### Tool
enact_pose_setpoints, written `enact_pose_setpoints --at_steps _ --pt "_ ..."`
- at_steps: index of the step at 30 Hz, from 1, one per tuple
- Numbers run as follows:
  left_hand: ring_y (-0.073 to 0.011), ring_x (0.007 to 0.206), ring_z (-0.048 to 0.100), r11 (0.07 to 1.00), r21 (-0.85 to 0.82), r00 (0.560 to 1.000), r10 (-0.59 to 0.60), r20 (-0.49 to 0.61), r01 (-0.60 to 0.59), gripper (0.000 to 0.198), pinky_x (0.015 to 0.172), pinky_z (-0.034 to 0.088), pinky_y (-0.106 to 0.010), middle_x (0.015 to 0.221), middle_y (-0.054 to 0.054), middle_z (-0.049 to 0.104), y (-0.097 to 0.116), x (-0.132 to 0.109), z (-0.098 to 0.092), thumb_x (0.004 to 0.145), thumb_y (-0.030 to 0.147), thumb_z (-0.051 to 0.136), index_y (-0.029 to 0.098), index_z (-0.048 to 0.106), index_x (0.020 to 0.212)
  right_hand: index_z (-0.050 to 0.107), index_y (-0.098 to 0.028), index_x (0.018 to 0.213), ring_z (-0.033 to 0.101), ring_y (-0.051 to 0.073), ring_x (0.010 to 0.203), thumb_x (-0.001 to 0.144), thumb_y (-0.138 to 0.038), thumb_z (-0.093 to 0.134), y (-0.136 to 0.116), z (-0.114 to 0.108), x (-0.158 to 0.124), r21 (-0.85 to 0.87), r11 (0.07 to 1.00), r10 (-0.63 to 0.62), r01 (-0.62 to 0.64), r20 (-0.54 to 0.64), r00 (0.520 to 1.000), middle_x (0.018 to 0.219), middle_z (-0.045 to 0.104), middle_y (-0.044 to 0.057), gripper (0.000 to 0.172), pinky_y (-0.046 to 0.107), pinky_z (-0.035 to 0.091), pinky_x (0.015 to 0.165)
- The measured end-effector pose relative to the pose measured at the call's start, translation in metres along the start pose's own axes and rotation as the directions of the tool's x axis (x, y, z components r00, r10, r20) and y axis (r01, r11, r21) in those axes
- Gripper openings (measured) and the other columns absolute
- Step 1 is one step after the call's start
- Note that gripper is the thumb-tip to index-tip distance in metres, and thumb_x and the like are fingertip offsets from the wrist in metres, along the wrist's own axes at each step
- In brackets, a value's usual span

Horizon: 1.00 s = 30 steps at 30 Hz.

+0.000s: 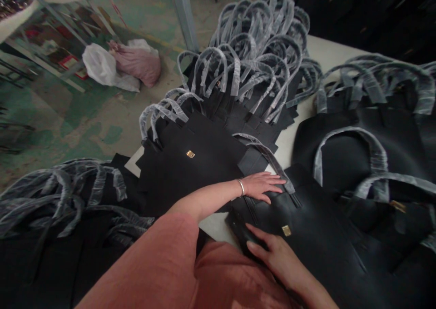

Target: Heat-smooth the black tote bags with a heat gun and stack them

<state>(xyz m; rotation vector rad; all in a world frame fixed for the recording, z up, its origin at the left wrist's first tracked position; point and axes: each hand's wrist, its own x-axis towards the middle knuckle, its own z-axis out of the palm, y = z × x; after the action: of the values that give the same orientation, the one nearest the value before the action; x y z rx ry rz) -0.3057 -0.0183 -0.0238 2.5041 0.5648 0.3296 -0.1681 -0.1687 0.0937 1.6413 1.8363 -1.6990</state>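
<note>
A black handbag (pixel 316 236) with a small gold clasp plate (pixel 286 230) lies in front of me. Its handle (pixel 272 159), wrapped in clear plastic, stands up at the top edge. My left hand (pixel 264 186), with a bracelet at the wrist, rests flat near that edge with fingers stretched beside the handle. Along the bag's near side, my right hand (pixel 272 250) has thumb and finger closed on the folded black edge; its other fingers are hidden. Another black bag (pixel 177 163) with a gold plate (pixel 190 154) lies beyond my left forearm.
Plastic-wrapped handles of piled bags (pixel 252 50) rise at the back of the white table (pixel 327 50). More black bags (pixel 354 141) lie to the right, others (pixel 68 200) at left. White and pink sacks (pixel 139 66) sit on the green floor (pixel 95 118) near a metal post (pixel 184 16).
</note>
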Motion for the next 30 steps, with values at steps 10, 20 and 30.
enact_pose_setpoints --at_steps 10,20,30 --pt "-0.0185 0.108 0.057 0.933 -0.309 0.971 -0.223 -0.085 0.187 0.015 0.096 0.043 -0.029 0.113 -0.009 0.062 0.042 -0.064 -0.014 0.09 0.021 0.06 0.018 0.066 0.104 0.052 -0.026 0.137 0.046 0.028 0.132 0.084 -0.059 0.055 0.043 -0.022 -0.052 0.122 0.992 0.044 -0.04 -0.031 0.999 0.141 0.052 0.003 0.062 0.042 0.032 0.115" --pt "-0.0138 0.084 0.056 0.988 -0.082 0.992 -0.128 0.015 0.129 0.018 0.076 0.044 -0.023 0.084 -0.002 0.061 0.07 -0.15 0.015 0.094 0.028 0.054 0.019 0.066 0.085 0.054 -0.028 0.136 0.048 0.025 0.132 0.085 -0.058 0.056 0.044 -0.001 -0.045 0.079 0.997 0.006 -0.008 0.028 1.0 0.139 0.056 0.001 0.06 0.039 0.033 0.115" --pt "-0.0135 0.082 0.053 0.992 0.045 0.993 -0.116 0.026 0.114 0.022 0.072 0.041 -0.023 0.085 -0.002 0.06 0.068 -0.145 0.024 0.097 0.032 0.049 0.02 0.064 0.086 0.052 -0.028 0.137 0.045 0.025 0.133 0.085 -0.06 0.053 0.048 0.002 -0.037 0.052 0.999 0.011 -0.013 0.051 0.999 0.141 0.053 0.0 0.062 0.039 0.03 0.117"
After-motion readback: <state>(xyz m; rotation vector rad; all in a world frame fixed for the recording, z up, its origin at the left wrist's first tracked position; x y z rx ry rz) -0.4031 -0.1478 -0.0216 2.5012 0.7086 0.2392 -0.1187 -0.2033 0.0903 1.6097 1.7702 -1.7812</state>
